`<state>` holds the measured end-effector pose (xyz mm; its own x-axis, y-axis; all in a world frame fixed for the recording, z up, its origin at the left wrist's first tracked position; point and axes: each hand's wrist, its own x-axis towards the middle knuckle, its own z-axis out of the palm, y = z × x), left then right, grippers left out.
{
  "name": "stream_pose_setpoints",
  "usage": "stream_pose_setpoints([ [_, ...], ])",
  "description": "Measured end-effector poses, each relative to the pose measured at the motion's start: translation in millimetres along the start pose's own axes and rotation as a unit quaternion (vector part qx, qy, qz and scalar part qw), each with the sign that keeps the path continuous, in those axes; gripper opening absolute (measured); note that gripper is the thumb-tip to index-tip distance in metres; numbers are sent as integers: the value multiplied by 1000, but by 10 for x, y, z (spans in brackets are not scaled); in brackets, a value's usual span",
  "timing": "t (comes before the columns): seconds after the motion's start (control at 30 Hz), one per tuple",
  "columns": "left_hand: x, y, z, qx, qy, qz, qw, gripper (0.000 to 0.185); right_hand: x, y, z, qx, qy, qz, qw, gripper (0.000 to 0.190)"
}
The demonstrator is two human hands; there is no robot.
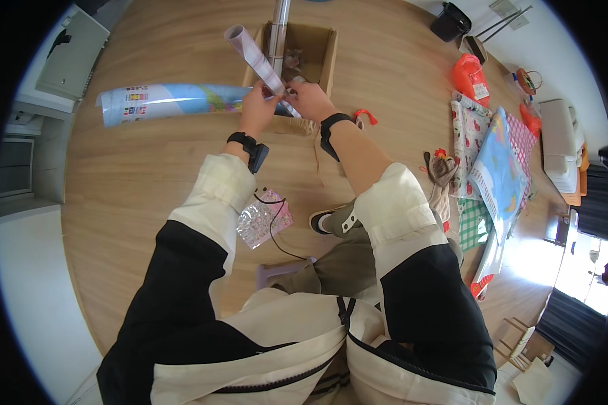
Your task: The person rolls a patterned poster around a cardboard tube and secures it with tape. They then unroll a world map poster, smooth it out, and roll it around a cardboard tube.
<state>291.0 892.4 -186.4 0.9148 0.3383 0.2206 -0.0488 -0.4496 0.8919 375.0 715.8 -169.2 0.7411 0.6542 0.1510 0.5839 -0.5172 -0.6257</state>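
Note:
Both my hands meet at the lower end of a thin whitish-pink roll [255, 56], which slants over an open cardboard box [329, 55]. My left hand [258, 107] grips the roll from the left side. My right hand [309, 100] has its fingers on the same end from the right. A rolled map with printed flags [157, 104] extends leftward from the box, behind my left hand. A clear-wrapped tube [278, 35] stands in the box beside the slanting roll. The fingertips partly hide the roll's end.
On the wooden floor, a pink patterned plastic packet [266, 217] and a purple stool [268, 273] are near my foot. To the right are a spread map [501, 172], patterned sheets [468, 147], red bags [470, 76] and a stuffed toy [441, 169]. A white cabinet [40, 283] borders the left.

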Motion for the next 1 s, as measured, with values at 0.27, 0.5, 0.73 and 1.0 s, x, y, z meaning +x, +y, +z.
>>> stream_pose_setpoints([
  [0.27, -210, -533, 118, 4, -27, -84, 996, 40, 16, 112, 277, 21, -49, -31, 998, 39],
  [0.5, -265, -715, 230, -45, 45, -91, 994, 42, -35, 1, 340, 32, -104, -6, 994, 54],
  [0.73, -268, -563, 200, 9, 49, -112, 992, 45, -98, -9, 296, 35, -119, -16, 992, 60],
  [1.0, -255, -618, 221, 165, 66, -187, 966, 50, -156, -125, 307, 39, -129, -8, 991, 64],
])
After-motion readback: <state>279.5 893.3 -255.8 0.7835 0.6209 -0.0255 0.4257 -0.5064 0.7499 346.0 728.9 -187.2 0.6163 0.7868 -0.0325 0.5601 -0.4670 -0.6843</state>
